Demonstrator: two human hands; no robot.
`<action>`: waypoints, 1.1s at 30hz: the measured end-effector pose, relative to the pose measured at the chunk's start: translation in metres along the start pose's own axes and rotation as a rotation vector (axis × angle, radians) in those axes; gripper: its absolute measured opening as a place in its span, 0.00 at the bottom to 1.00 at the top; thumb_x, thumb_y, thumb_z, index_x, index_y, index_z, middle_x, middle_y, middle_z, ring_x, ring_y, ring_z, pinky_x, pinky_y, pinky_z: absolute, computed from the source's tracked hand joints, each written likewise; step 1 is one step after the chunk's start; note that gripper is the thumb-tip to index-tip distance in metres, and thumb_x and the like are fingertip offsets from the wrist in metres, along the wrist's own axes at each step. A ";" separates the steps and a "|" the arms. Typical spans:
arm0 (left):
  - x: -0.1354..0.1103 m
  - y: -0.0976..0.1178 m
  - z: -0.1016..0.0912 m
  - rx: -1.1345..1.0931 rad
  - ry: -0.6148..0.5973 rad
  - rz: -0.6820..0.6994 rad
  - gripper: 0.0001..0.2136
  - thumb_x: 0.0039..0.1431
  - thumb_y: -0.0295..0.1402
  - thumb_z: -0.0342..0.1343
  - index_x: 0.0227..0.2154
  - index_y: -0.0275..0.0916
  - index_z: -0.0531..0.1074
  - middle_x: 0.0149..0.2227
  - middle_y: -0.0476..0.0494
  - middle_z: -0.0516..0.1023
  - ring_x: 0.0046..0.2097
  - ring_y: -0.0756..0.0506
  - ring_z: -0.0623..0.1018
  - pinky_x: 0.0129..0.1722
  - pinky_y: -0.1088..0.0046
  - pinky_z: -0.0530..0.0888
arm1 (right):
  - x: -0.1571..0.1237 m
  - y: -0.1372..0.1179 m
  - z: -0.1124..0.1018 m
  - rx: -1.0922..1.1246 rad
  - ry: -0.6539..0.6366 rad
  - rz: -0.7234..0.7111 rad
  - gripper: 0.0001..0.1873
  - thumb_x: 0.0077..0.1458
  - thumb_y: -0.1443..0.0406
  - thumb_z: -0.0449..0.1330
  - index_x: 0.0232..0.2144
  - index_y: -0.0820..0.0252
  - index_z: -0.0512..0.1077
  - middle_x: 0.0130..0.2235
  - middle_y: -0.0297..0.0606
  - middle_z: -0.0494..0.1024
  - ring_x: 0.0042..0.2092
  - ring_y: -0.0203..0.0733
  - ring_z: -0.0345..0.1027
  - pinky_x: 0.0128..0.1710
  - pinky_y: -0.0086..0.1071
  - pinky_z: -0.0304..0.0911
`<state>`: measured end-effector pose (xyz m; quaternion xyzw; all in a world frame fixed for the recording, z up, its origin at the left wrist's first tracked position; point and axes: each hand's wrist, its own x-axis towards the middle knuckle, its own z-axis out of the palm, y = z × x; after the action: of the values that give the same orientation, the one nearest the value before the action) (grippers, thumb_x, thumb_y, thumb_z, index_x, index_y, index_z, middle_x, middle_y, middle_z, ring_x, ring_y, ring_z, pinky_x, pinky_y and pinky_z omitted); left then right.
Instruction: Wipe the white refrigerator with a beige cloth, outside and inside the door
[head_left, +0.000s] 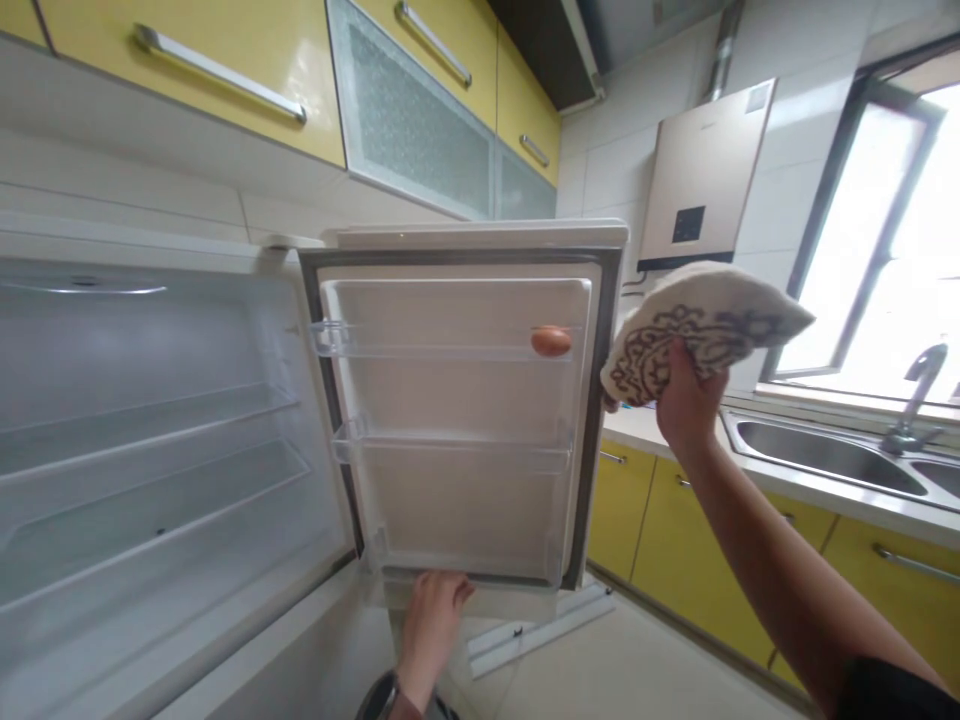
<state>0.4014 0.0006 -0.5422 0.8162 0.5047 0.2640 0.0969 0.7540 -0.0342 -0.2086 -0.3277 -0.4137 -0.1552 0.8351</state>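
My right hand (686, 400) is raised beside the outer edge of the open fridge door (457, 400), gripping a bunched cream cloth (705, 325) with a brown scroll pattern. Low down, my left hand (433, 615) has its fingers curled over the front edge of the bottom door shelf (510, 578); the fingertips are partly hidden. A brown egg (551, 341) lies at the right end of the top clear door shelf (427, 345). The middle door shelf (457, 457) holds nothing visible.
The fridge compartment (135, 340) with glass shelves is on the left. Yellow wall cabinets (202, 60) hang above. To the right are a water heater (705, 180), a steel sink (825, 455) with a tap (915, 400), and an open window (862, 230). White strips (540, 630) lie on the floor.
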 end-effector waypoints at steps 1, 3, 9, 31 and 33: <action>0.000 -0.001 0.002 -0.001 0.008 -0.005 0.10 0.69 0.31 0.57 0.43 0.41 0.84 0.47 0.40 0.85 0.52 0.37 0.80 0.57 0.59 0.69 | 0.009 -0.002 0.017 -0.004 -0.039 -0.027 0.25 0.59 0.50 0.64 0.50 0.62 0.70 0.52 0.47 0.77 0.57 0.48 0.72 0.62 0.46 0.67; 0.001 -0.003 0.005 0.002 0.007 -0.009 0.10 0.69 0.31 0.57 0.43 0.41 0.84 0.47 0.40 0.85 0.52 0.37 0.80 0.57 0.59 0.69 | 0.025 -0.006 0.046 -0.029 -0.131 -0.086 0.24 0.61 0.51 0.63 0.51 0.61 0.70 0.51 0.47 0.77 0.56 0.47 0.70 0.60 0.46 0.67; 0.001 -0.003 0.009 0.001 0.018 0.000 0.10 0.69 0.31 0.57 0.43 0.41 0.85 0.46 0.41 0.86 0.52 0.37 0.81 0.57 0.59 0.69 | 0.054 -0.016 0.080 -0.062 -0.275 -0.247 0.29 0.64 0.49 0.62 0.58 0.61 0.66 0.56 0.47 0.75 0.55 0.44 0.68 0.63 0.44 0.64; -0.006 0.003 0.003 -0.011 0.049 0.049 0.09 0.69 0.31 0.56 0.39 0.40 0.83 0.43 0.42 0.85 0.50 0.37 0.80 0.57 0.57 0.68 | -0.218 0.103 -0.095 -0.249 -0.236 0.382 0.29 0.44 0.48 0.70 0.46 0.53 0.79 0.53 0.47 0.82 0.58 0.60 0.74 0.66 0.59 0.64; -0.007 0.004 0.001 -0.014 0.050 0.047 0.09 0.69 0.31 0.57 0.38 0.40 0.83 0.43 0.42 0.85 0.50 0.38 0.80 0.56 0.58 0.68 | -0.252 0.114 -0.115 -0.372 -0.292 0.313 0.24 0.45 0.48 0.69 0.44 0.48 0.80 0.54 0.45 0.82 0.60 0.63 0.72 0.69 0.60 0.60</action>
<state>0.4029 -0.0074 -0.5438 0.8201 0.4860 0.2902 0.0837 0.7288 -0.0314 -0.5072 -0.5542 -0.4385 -0.0489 0.7058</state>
